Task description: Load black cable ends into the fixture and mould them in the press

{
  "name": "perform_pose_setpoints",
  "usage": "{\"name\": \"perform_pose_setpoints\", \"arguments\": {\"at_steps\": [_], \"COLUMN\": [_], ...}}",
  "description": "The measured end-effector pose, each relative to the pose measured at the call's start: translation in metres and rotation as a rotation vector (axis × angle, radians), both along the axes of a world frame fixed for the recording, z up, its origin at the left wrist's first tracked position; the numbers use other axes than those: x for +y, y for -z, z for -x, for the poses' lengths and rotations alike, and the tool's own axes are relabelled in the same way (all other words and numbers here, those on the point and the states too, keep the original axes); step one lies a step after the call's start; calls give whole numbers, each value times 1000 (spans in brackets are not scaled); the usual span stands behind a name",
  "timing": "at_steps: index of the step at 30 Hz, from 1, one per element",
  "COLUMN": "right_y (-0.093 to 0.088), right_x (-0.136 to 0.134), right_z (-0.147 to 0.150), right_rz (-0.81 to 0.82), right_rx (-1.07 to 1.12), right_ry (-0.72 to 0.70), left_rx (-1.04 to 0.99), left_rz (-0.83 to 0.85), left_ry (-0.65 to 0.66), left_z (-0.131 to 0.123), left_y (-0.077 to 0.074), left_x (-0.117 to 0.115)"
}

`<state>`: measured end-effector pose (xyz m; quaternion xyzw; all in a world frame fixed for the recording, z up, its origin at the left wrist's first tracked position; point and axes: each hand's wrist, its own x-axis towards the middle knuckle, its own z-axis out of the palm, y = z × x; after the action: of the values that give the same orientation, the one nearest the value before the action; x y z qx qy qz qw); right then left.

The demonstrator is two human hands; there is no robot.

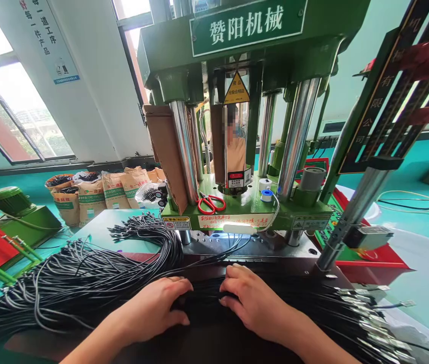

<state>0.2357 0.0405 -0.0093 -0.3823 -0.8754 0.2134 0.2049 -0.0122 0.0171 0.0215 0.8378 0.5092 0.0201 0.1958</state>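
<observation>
My left hand (pixel 157 304) curls over thin black cables (pixel 205 289) at the middle of the dark worktop, thumb and forefinger on the near side of the strands. Facing it from the right, my right hand (pixel 254 299) has its fingers bent around the same strands, a short gap away. Their other fingertips are hidden in the dark. Left of my hands lies a large heap of black cables (pixel 85 283). To the right, the cables end in silvery connectors (pixel 374 318). Several cables reach up to the steel mould plate (pixel 214 245) under the green press.
A green press (pixel 237 199) with steel columns (pixel 300 136) stands straight ahead. On its ledge lie red-handled scissors (pixel 211 203) and a blue-and-white tape roll (pixel 266 195). A lit white lamp (pixel 239 229) hangs at its front. Paper sacks (pixel 93 199) stand behind at left.
</observation>
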Motion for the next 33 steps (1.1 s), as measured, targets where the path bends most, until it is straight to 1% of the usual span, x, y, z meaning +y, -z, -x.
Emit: {"name": "perform_pose_setpoints", "arguments": {"at_steps": [5, 9, 11, 15, 18, 20, 22, 25, 28, 30, 33], "right_y": [-2, -3, -4, -7, -5, -4, -2, 0, 0, -2, -6], "right_x": [-1, -1, -2, -3, -3, -3, -6, -11, -14, -14, -14], "right_z": [1, -1, -1, 1, -4, -18, -43, -93, -138, -158, -172], "right_rz": [-25, -50, -54, -62, -121, -165, -184, -219, -304, -334, -363], "right_rx": [-2, 6, 19, 25, -88, -192, -280, -406, -494, -526, -543], "right_ry": [-7, -13, -13, -4, 62, 161, 262, 396, 542, 576, 593], "left_rx": [-25, -87, -133, -220, -306, -393, -468, -503, -511, -505, -466], "left_rz": [-23, -34, -36, -24, 85, 206, 288, 311, 314, 322, 323], "left_ry": [-40, -49, -31, -6, -50, -107, -145, -141, -139, -131, -97], "left_z": [-3, -2, -1, 0, 2, 3, 5, 6, 4, 3, 4], "left_y": [5, 5, 3, -7, -12, -12, -9, -5, -3, -3, -5], "left_x": [1, -1, -2, -1, 1, 3, 5, 5, 6, 7, 6]}}
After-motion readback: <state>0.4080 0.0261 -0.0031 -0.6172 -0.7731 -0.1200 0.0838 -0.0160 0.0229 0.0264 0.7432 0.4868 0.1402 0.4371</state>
